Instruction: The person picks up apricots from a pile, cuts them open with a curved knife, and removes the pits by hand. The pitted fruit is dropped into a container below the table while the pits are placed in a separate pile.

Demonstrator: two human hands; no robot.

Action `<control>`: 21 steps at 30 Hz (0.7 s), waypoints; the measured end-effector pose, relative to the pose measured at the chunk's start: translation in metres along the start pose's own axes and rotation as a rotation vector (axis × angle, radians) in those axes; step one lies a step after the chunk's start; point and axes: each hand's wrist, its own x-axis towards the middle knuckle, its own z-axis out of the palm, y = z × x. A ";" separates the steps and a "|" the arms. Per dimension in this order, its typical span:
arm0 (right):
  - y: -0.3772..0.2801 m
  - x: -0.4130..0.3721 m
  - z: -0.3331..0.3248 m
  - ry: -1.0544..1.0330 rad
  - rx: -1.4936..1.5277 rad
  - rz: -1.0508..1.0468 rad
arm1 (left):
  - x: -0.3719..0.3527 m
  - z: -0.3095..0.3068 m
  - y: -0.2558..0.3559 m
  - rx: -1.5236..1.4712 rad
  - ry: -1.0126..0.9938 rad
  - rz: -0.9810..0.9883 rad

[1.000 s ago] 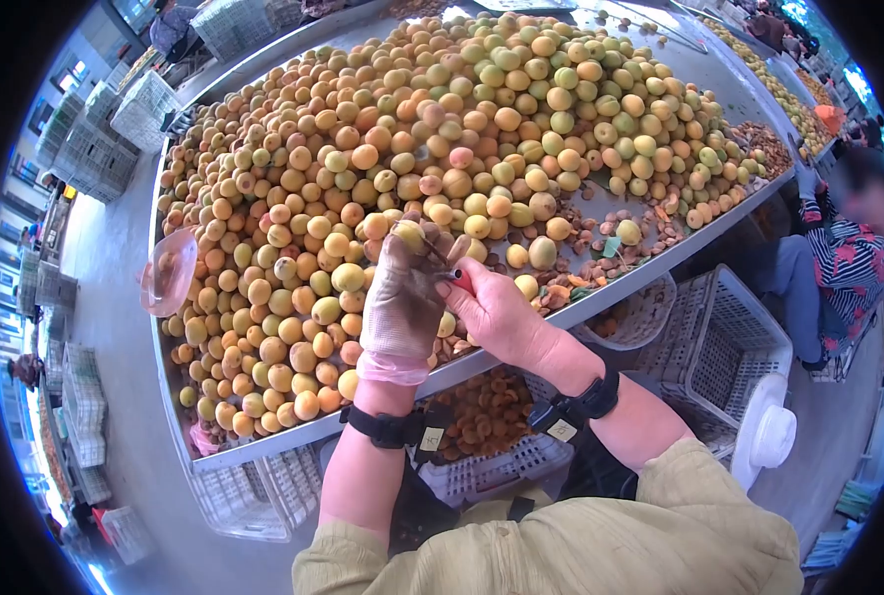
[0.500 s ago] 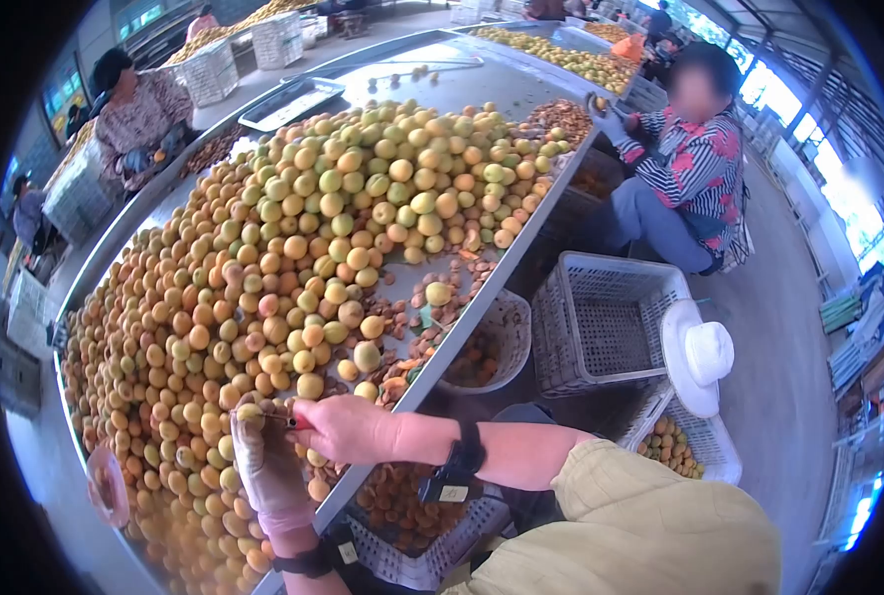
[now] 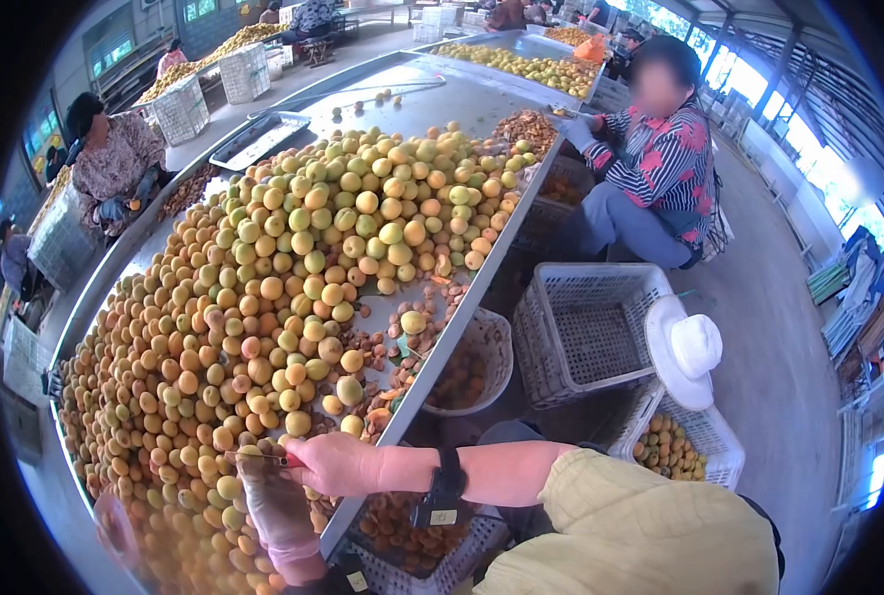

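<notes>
My left hand (image 3: 275, 506), in a pale glove, grips an apricot (image 3: 252, 462) at its fingertips above the heap. My right hand (image 3: 338, 465), bare, is closed around the red handle of a small knife (image 3: 290, 460). The thin blade points left, across the held apricot. Beneath and around both hands spreads a big pile of apricots (image 3: 204, 357), orange to greenish yellow. Pits and torn pieces (image 3: 368, 362) lie along the table's near edge, just beyond my right hand.
A metal table rim (image 3: 452, 317) runs diagonally past my right forearm. Below it stand a round basket (image 3: 502, 369), a crate of apricot halves (image 3: 482, 543), a grey crate (image 3: 601, 322) and a white hat (image 3: 695, 344). A co-worker (image 3: 660, 169) sits at the right edge.
The view has shifted, so the table and crates sit further left. Both hands stay together, with the knife blade now stretched across the apricot. The co-worker on the right has lowered their hands slightly.
</notes>
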 end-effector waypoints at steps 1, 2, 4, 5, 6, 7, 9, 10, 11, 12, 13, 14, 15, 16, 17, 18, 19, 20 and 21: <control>0.006 0.002 0.008 0.054 -0.005 -0.032 | 0.003 -0.014 -0.001 -0.076 -0.073 -0.063; 0.009 0.004 0.011 0.055 -0.006 -0.030 | 0.003 -0.013 0.001 -0.077 -0.073 -0.065; 0.014 0.005 0.014 0.112 0.033 -0.117 | 0.003 -0.010 0.003 -0.086 -0.151 -0.076; 0.013 0.004 0.013 0.123 0.035 -0.104 | 0.000 -0.006 0.005 -0.084 -0.124 -0.082; 0.011 0.003 0.013 0.107 0.032 -0.099 | -0.001 -0.005 0.005 -0.081 -0.129 -0.097; 0.009 0.003 0.011 0.089 0.022 -0.102 | 0.001 -0.003 0.004 -0.076 -0.116 -0.090; 0.008 0.002 0.013 0.097 0.015 -0.083 | -0.001 0.000 0.006 -0.044 -0.061 -0.098; 0.008 0.002 0.014 0.097 0.005 -0.072 | 0.000 -0.005 0.005 -0.043 -0.061 -0.102; 0.009 0.003 0.016 0.097 0.004 -0.070 | 0.003 -0.010 0.004 -0.087 -0.057 -0.101; 0.010 0.004 0.019 0.098 0.007 -0.072 | 0.004 -0.014 0.003 -0.131 -0.055 -0.098; 0.012 0.005 0.019 0.101 0.007 -0.074 | 0.004 -0.017 0.002 -0.135 -0.059 -0.100; 0.010 0.004 0.017 0.104 0.003 -0.073 | 0.002 -0.014 0.005 -0.095 -0.078 -0.083; 0.006 0.003 0.017 0.103 0.003 -0.057 | 0.000 -0.012 0.007 -0.055 -0.094 -0.066; 0.003 0.002 0.017 0.100 0.005 -0.040 | -0.001 -0.012 0.007 -0.055 -0.093 -0.067; 0.001 0.002 0.020 0.100 0.007 -0.039 | -0.001 -0.010 0.007 -0.050 -0.045 -0.064; -0.001 0.002 0.022 0.126 -0.010 -0.035 | -0.002 -0.009 0.008 -0.046 0.004 -0.061; -0.001 0.001 0.025 0.151 -0.024 -0.028 | -0.003 -0.007 0.007 -0.044 0.007 -0.064; 0.000 0.001 0.029 0.150 -0.021 -0.025 | -0.004 -0.005 0.007 -0.049 0.023 -0.074; 0.002 0.003 0.032 0.167 -0.009 -0.050 | -0.004 -0.004 0.008 -0.054 0.037 -0.081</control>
